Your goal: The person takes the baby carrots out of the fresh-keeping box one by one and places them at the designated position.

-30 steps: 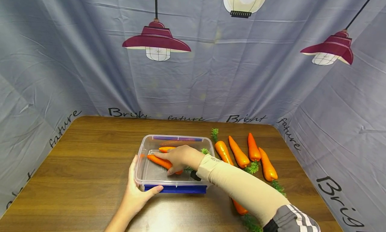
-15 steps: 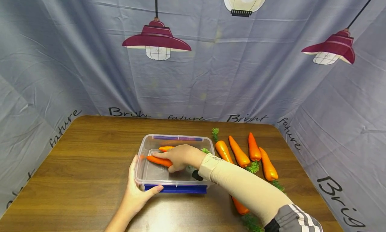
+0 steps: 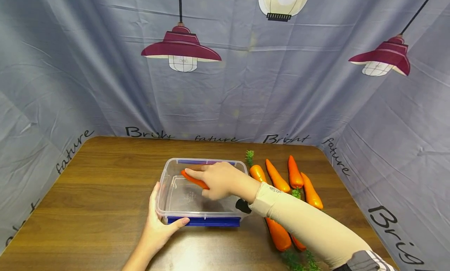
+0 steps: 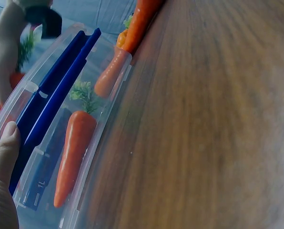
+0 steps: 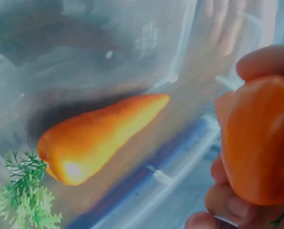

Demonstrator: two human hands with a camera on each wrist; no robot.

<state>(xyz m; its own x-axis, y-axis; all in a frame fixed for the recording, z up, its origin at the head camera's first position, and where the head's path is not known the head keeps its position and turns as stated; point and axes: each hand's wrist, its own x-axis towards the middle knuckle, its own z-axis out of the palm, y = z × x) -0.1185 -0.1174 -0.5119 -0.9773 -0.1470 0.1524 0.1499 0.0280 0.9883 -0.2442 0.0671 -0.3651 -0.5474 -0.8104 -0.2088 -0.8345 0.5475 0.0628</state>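
Note:
My left hand [image 3: 157, 225] grips the clear plastic food container [image 3: 204, 214] at its near left corner, thumb on the blue latch [image 3: 221, 221]. Its thumb [image 4: 6, 148] also shows at the latch in the left wrist view. Over the container, my right hand [image 3: 223, 181] holds an orange toy carrot [image 3: 195, 180], whose thick end [image 5: 263, 143] fills the right of the right wrist view. Another carrot [image 5: 104, 136] with a green leafy top lies in the container along its wall; in the head view the right hand hides it.
On the table to the right lie several carrots, among them an upper one [image 3: 277, 177], a redder one [image 3: 294, 173] and a near one [image 3: 279, 236], partly behind the right sleeve [image 3: 309, 220]. A grey-blue printed curtain [image 3: 225, 95] borders the wooden table [image 3: 105, 185].
My right hand has lifted the carrot from the container's bottom and moved up and slightly right with it. The left hand and container stay put.

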